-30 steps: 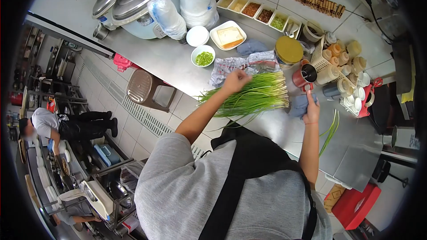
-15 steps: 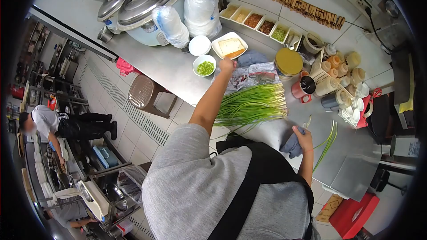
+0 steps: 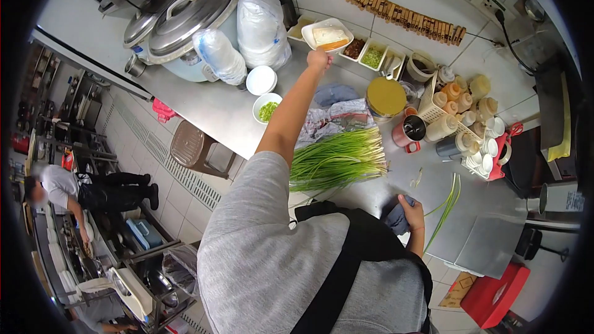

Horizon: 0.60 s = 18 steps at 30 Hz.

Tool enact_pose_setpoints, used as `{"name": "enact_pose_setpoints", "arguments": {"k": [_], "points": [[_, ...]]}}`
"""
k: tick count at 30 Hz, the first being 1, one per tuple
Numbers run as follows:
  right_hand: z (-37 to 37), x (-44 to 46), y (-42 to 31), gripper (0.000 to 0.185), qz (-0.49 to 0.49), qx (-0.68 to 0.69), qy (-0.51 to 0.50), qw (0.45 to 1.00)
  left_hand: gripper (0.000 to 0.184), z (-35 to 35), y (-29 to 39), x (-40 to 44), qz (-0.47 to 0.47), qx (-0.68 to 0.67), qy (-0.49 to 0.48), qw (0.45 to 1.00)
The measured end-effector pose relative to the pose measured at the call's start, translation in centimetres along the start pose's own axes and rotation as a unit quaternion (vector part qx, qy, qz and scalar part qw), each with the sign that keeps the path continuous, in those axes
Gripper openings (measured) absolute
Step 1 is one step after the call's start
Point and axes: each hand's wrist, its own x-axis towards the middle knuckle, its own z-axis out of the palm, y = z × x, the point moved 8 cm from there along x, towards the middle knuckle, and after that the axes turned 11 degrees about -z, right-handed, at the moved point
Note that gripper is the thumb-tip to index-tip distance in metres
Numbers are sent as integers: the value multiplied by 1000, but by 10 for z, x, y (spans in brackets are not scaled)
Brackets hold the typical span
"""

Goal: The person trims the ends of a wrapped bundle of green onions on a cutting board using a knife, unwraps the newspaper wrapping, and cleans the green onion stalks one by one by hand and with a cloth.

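My left hand (image 3: 319, 60) grips the near edge of a white square dish (image 3: 337, 23) with pale and orange blocks in it, held up over the row of condiment tubs. Close to the counter's near edge, my right hand (image 3: 413, 213) is closed on a grey-blue cloth (image 3: 396, 218). Between my arms a large bunch of green onions (image 3: 337, 164) lies on the steel counter, beside crumpled printed plastic (image 3: 334, 119). A bowl of chopped green onion (image 3: 268, 110) is partly behind my left forearm. A few loose stalks (image 3: 447, 207) lie right of the cloth.
Large lidded cookers (image 3: 192, 25) and wrapped stacks (image 3: 264, 31) stand back left. A yellow-lidded tub (image 3: 386, 97), a red mug (image 3: 409, 131) and a basket of squeeze bottles (image 3: 433, 102) are at right. Below left are a stool (image 3: 190, 145) and a person (image 3: 62, 185) at another counter.
My left hand has moved from over the green onions to the square dish and pushed or carried it up and away. My right hand has drawn the cloth toward the near edge.
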Motion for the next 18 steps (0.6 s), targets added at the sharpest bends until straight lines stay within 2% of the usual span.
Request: {"name": "enact_pose_setpoints", "arguments": {"k": [2, 4, 5, 7, 8, 10, 12, 14, 16, 18], "points": [[0, 3, -2, 35, 0, 5, 7, 1000, 44, 14, -8, 18, -19, -15, -5, 1000], [0, 4, -3, 40, -4, -25, 3, 1000, 54, 36, -19, 33, -4, -58, -132, 990], [1, 3, -4, 40, 0, -26, 3, 1000, 54, 38, -18, 20, -8, -57, -131, 990], [4, 3, -5, 40, 11, -24, -9, 1000, 62, 51, -26, -18, -50, -30, -224, 973], [5, 2, -5, 40, 12, -25, -13, 1000, 62, 45, -31, -33, -52, -32, -221, 973], [8, 2, -5, 43, 21, -47, -30, 998, 53, 26, -30, -68, 106, 194, -155, 963], [10, 8, 6, 43, 18, -5, -16, 1000, 45, -8, -39, -106, 235, 283, -100, 925], [10, 5, 6, 44, 17, 37, 2, 999, 40, -46, -60, -122, 257, 289, -54, 921], [21, -1, -9, 42, 47, 31, -81, 995, 39, -82, -57, -149, 329, 415, 74, 845], [24, 2, -15, 35, 26, 18, -102, 994, 44, -116, -45, -175, 375, 503, 239, 741]]}}
